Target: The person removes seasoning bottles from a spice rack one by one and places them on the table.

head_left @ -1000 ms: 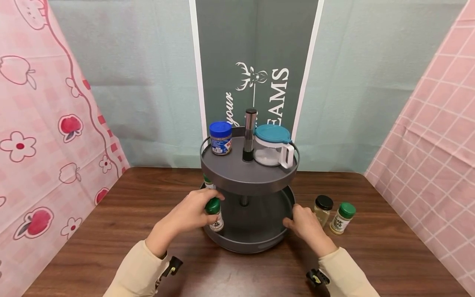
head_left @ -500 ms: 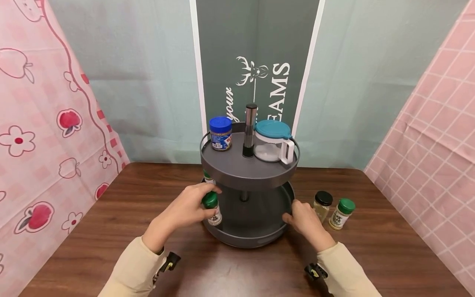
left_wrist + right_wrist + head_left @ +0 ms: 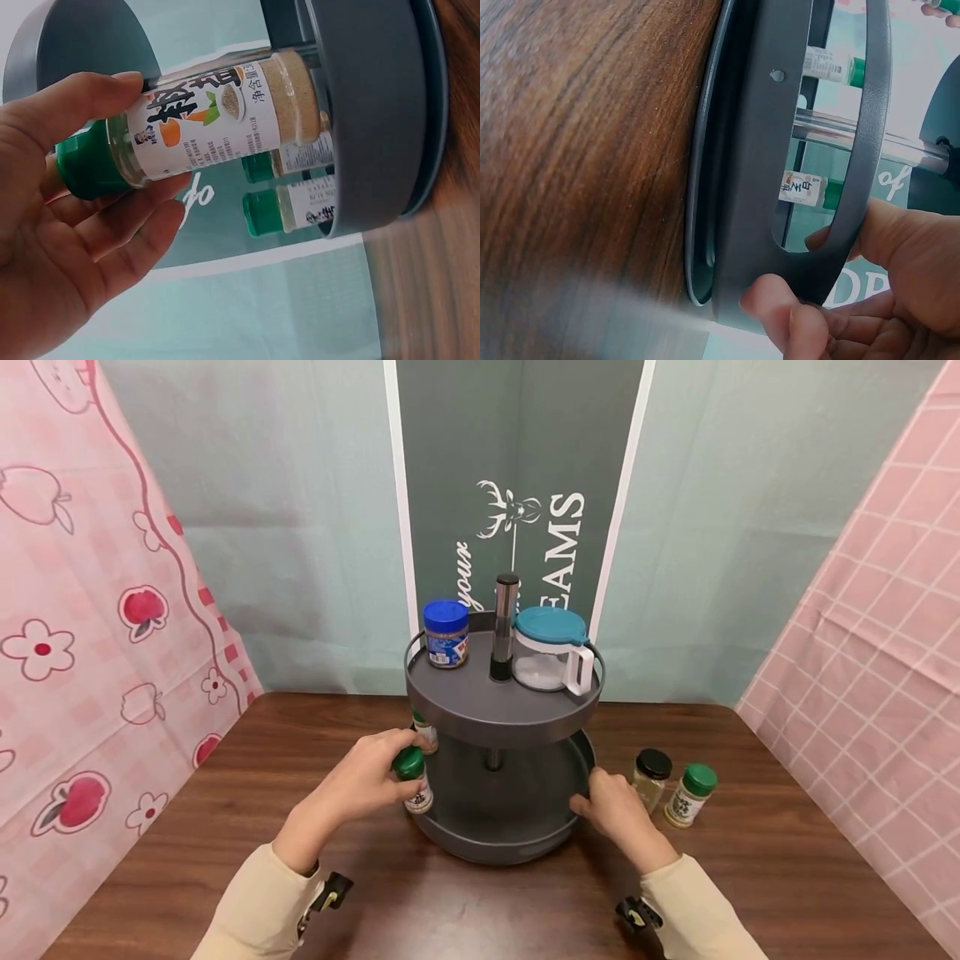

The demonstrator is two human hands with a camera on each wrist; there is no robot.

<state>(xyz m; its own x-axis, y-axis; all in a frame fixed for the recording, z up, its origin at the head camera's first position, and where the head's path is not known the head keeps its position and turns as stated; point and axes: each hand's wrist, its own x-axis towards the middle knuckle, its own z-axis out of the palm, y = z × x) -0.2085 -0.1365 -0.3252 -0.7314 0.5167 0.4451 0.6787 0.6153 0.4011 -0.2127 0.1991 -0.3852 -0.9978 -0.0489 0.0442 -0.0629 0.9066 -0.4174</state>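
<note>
My left hand [image 3: 363, 777] pinches a spice bottle [image 3: 217, 112] with a green cap and a white label between thumb and fingers. In the head view that bottle is slightly tilted at the left rim of the lower tier of a dark grey two-tier turntable rack [image 3: 498, 856]. Beyond it, another green-capped bottle [image 3: 426, 733] stands on the lower tier, partly under the upper one. The left wrist view has two green-capped bottles behind the held one. On the right side, my right hand [image 3: 618, 810] grips the lower tier's rim [image 3: 855, 165], thumb and fingers on either side.
On the upper tier are a blue-lidded jar [image 3: 446, 635] and a clear container [image 3: 551, 652] with a teal lid and white handle, beside the central post [image 3: 504, 627]. Right of the rack, a black-capped jar [image 3: 651, 775] and a green-capped bottle [image 3: 690, 795] stand on the wooden table [image 3: 787, 860].
My left hand has moved left with the spice bottle, out to the lower tier's rim. More of the bottle behind it now shows. The right hand stays at the rim.
</note>
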